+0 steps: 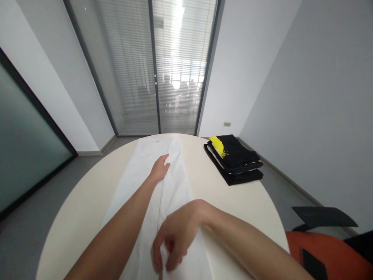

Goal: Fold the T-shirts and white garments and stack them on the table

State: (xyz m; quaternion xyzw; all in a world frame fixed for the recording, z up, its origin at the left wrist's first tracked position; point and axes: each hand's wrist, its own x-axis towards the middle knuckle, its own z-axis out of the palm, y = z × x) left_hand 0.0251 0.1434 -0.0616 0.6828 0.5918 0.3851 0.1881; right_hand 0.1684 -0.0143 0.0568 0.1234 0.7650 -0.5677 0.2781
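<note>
A long white garment (pixel 176 186) lies along the round table, folded into a strip with a layer edge running down its middle; what kind of garment it is, I cannot make out. My left hand (pixel 159 168) is on the far part of it, fingers bent and closed on the cloth at that edge. Nearer to me, my right hand (pixel 178 236) bends down over the same edge, thumb and forefinger curled onto the fabric. The tips of the right fingers are partly blurred.
A stack of folded black clothes (pixel 237 153) with a yellow print on top sits at the table's (pixel 84 202) far right. An orange chair (pixel 326 252) with black armrests stands at lower right. Beyond the table is a glass partition with blinds (pixel 131 77).
</note>
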